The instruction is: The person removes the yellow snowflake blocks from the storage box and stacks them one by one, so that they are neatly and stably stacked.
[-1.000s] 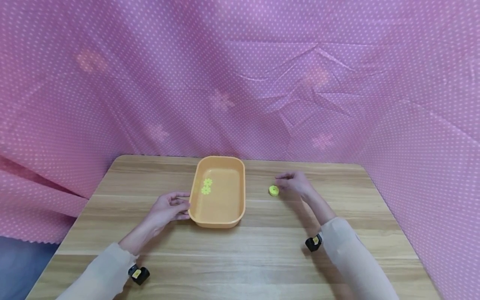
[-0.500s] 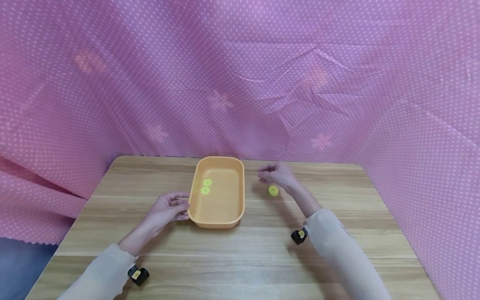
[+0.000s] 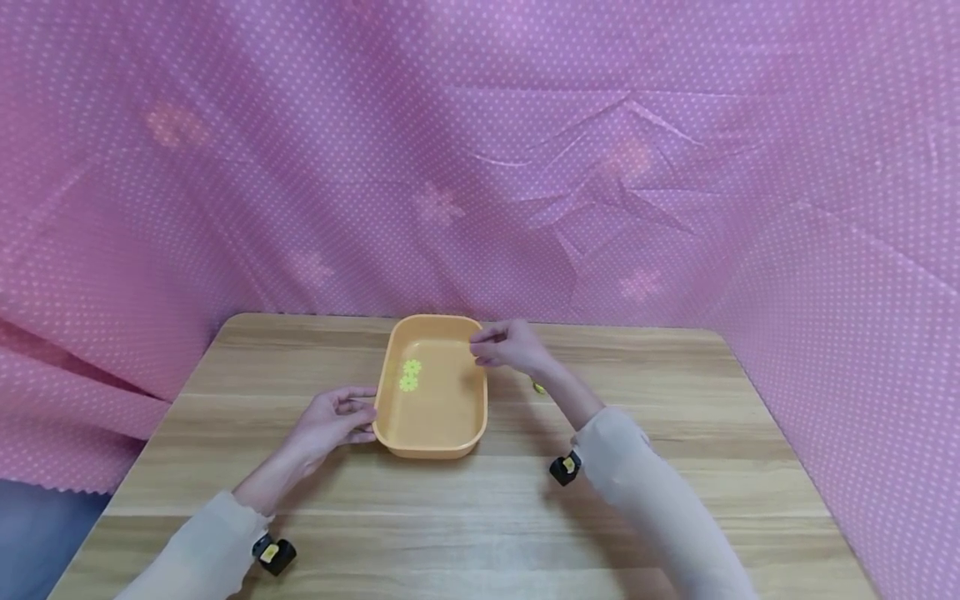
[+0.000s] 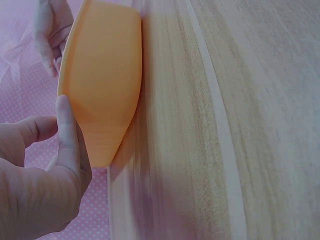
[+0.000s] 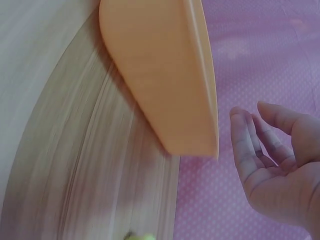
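An orange-yellow rectangular tray [image 3: 431, 450] stands on the wooden table, with two flat yellow flower-shaped pieces [image 3: 411, 367] lying inside near its left wall. My left hand [image 3: 336, 419] rests its fairly straight fingers against the tray's left side; in the left wrist view a fingertip lies right at the rim, with the thumb apart from it. Over the tray's far right rim hovers my right hand [image 3: 506, 346]. Its fingers [image 5: 242, 142] are loosely bent, and nothing shows between them and the thumb. Mostly hidden behind the right wrist is a small round yellow-green piece [image 3: 537, 387].
The wooden tabletop [image 3: 420, 525] extends in front of the tray and to both sides. A pink dotted cloth [image 3: 480, 208] hangs right behind and around the table. A small black wrist camera [image 3: 565, 468] sits under the right forearm.
My right hand has moved left from beside the yellow piece on the table to the tray's far right rim. The left hand and tray have barely changed.
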{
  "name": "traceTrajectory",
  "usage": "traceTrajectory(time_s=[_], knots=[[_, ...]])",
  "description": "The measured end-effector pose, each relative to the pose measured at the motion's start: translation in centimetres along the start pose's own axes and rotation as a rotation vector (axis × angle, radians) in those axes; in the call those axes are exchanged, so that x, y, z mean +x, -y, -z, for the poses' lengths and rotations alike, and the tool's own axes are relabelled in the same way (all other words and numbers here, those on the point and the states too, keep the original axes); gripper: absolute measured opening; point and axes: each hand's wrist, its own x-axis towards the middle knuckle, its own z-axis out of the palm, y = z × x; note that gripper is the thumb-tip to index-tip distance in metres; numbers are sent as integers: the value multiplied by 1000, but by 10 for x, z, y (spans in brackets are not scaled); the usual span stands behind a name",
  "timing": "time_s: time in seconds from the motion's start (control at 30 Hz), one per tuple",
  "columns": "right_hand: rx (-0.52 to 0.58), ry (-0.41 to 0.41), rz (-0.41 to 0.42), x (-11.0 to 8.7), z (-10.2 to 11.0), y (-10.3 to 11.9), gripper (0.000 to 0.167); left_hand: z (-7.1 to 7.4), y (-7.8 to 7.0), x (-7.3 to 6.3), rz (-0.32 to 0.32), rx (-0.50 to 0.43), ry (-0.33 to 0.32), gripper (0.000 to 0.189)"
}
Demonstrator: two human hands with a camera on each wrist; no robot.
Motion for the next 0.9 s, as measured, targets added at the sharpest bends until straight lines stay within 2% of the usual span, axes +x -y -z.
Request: traceTrajectory(time_s=[0.27, 0.53, 0.67, 0.9], knots=[[-32, 66, 43, 16, -31, 3, 24, 1, 2, 0, -8, -11, 5, 53], [-113, 116, 39, 29, -62, 2, 23, 3, 4, 2, -30, -29, 13, 52], [-129, 122, 29, 35, -71, 0, 23, 2, 4, 2, -29, -29, 15, 52], [-228, 122, 53, 45, -83, -14, 23, 3, 4, 2, -35, -29, 26, 51]])
